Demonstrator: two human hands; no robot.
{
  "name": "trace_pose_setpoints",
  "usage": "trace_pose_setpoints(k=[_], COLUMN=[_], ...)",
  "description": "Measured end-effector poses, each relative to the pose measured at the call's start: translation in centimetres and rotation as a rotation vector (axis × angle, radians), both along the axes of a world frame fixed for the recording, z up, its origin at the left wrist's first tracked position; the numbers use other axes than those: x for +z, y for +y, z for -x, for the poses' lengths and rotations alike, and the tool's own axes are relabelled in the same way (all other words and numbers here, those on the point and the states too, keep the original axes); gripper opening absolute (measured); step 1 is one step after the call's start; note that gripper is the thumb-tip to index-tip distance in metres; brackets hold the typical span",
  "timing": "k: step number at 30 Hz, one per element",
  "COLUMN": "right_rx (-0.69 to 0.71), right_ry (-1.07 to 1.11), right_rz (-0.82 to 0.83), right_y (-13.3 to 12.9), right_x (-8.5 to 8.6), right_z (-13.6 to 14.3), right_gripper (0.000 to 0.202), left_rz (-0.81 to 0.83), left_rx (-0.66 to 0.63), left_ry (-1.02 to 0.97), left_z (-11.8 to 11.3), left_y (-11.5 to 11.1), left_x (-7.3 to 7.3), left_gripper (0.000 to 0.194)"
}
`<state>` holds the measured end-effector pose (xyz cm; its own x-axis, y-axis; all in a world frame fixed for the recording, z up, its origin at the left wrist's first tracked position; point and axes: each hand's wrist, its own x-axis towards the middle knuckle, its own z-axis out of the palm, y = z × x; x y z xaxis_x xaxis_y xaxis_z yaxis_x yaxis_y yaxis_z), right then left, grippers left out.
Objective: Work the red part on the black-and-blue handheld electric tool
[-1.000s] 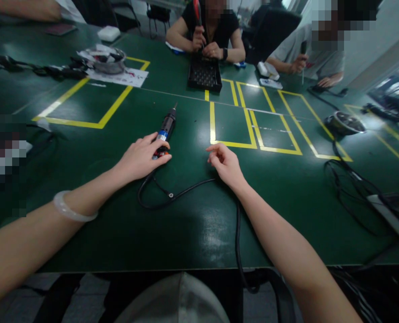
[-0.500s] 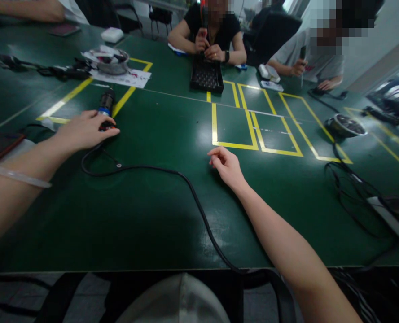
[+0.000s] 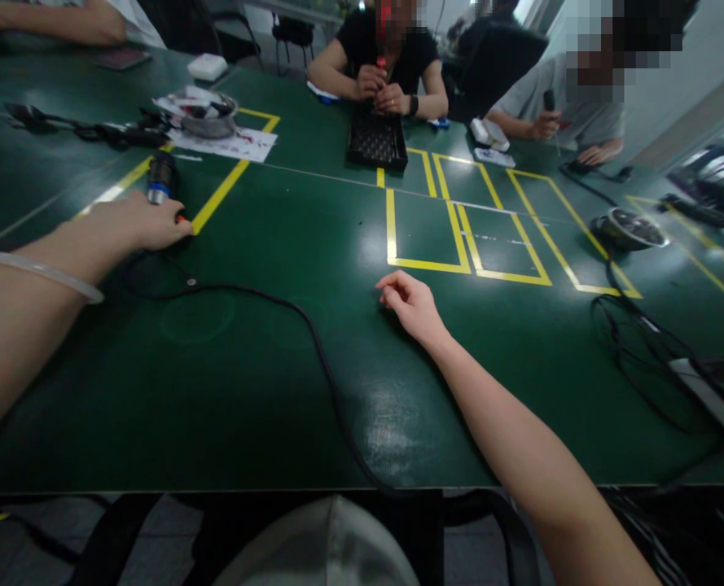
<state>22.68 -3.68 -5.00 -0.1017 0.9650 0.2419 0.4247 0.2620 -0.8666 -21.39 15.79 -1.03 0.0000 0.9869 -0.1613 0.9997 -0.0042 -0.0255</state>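
Note:
On the left, my left hand [image 3: 145, 224] is closed over the rear of a corded power tool [image 3: 161, 177] with a black barrel, a blue band and a bit of orange. The tool's front points away from me, and most of its grip is hidden by the hand. A black cable [image 3: 304, 317] trails from it across the green table [image 3: 227, 415] and over the near edge. My right hand [image 3: 414, 305] rests on the tabletop near the middle, fingers loosely curled in, with nothing visible in them.
Yellow tape outlines [image 3: 432, 267] mark the table. Further left are a metal bowl [image 3: 212, 124] of small items and a printed sheet [image 3: 255, 145]. Across sits a person with a black tray [image 3: 377, 150]. Another metal bowl [image 3: 634, 228] and tangled cables [image 3: 618, 342] lie right.
My left hand and the power tool have shifted left and slightly away, dragging the cable leftward. My right hand stays put. The person across has moved their hands and red-handled tool.

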Motion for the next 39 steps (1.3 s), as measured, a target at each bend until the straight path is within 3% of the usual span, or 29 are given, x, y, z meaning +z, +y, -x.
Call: trace_pose_setpoints(k=[3, 12, 17, 22, 27, 34, 39], right_rx=[0.004, 0.007, 0.004, -0.032, 0.021, 0.105, 0.104], right_ry=[0.018, -0.002, 0.0, -0.048, -0.114, -0.143, -0.081], right_rz=[0.001, 0.005, -0.01, -0.098, -0.135, -0.054, 0.031], right_y=[0.0, -0.1, -0.2, -1.0, -2.0, -1.6, -1.3], right_x=[0.0, -0.1, 0.2, 1.5, 2.3, 1.6, 1.0], right_z=[0.1, 0.1, 0.3, 1.1, 2.1, 2.1, 1.9], right_gripper=[0.014, 0.015, 0.014, 0.014, 0.016, 0.014, 0.015], left_rz=[0.056, 0.058, 0.014, -0.076, -0.122, -0.189, -0.163], left_rx=[0.137, 0.115, 0.034, -0.062, -0.144, -0.284, -0.395], left_ry=[0.08, 0.077, 0.073, 0.074, -0.025, -0.05, -0.025], left_z=[-1.2, -1.2, -3.2, -7.7, -13.5, -21.7, -25.4], left_y=[-0.9, -1.0, -3.3, -7.3, -11.7, -17.4, -19.3], left_x=[0.5, 0.8, 1.0, 1.1, 1.0, 1.2, 1.4], left_gripper=[0.079, 0.09, 0.095, 0.079, 0.072, 0.059, 0.054])
